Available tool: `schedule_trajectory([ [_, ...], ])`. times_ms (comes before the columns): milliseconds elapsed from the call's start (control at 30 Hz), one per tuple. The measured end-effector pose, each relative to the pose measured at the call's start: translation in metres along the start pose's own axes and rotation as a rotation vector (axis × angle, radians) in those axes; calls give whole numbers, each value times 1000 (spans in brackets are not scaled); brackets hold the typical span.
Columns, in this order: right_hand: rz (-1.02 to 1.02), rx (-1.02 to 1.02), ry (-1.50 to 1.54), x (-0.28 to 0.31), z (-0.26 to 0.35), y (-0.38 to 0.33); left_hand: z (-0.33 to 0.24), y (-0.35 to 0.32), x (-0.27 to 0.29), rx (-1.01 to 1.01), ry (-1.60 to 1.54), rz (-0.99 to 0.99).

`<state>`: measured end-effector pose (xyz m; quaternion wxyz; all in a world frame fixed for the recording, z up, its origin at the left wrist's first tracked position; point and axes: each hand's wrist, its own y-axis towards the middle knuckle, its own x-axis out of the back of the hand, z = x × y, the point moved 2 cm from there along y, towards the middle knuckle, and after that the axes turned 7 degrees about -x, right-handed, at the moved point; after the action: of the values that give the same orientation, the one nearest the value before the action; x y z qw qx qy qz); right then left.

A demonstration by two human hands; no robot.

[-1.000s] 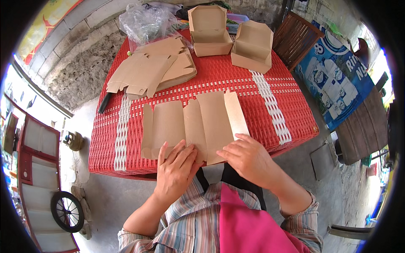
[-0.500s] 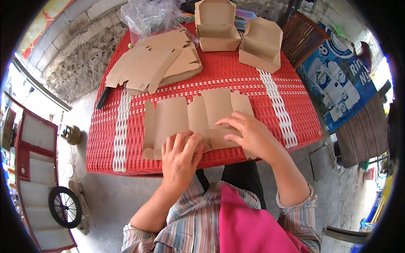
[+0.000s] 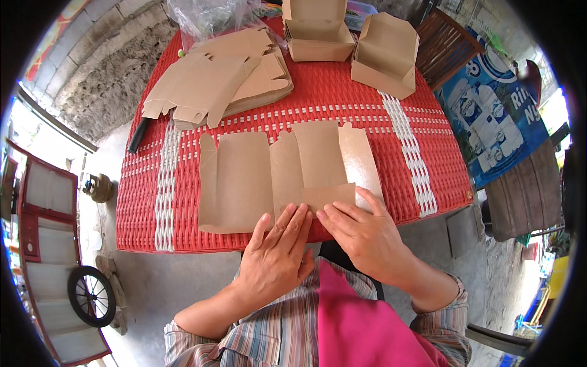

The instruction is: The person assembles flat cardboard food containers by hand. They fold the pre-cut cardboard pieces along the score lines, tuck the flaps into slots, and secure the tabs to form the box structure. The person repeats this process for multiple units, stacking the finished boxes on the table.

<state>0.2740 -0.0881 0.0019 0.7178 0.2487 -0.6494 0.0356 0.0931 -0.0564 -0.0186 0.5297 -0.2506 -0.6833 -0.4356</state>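
Note:
An unfolded brown cardboard box blank [image 3: 241, 177] lies in front of me on the table, at its near edge. Its creases divide it into panels, and a flap [image 3: 330, 194] at the near side is folded over. My left hand [image 3: 275, 254] rests with straightened fingers on the near edge, around the middle of the blank. Close beside it, my right hand [image 3: 367, 232] lies with outstretched fingers at the folded flap, thumb pointing up and away. Neither hand grips anything. The right panel of the blank looks pale and shiny.
A stack of flat box blanks [image 3: 189, 82] lies at the far left, by a black handle [image 3: 139, 136] and a clear plastic bag [image 3: 214, 21]. Two open folded boxes, one [image 3: 318, 50] at the back and one [image 3: 384, 73] farther right, stand on the red woven tabletop [image 3: 324, 92].
Both hands have moved nearer to me and their fingers have straightened onto the blank's near edge. The blank lies flatter, and its right panel now catches light.

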Motion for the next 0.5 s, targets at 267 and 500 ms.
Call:
schedule_trajectory([
  [267,61,-107,-44,12,-25,-12,0,0,-1,1,62,20],
  [500,89,-175,236,28,-38,-24,3,-1,-5,41,-60,-55],
])
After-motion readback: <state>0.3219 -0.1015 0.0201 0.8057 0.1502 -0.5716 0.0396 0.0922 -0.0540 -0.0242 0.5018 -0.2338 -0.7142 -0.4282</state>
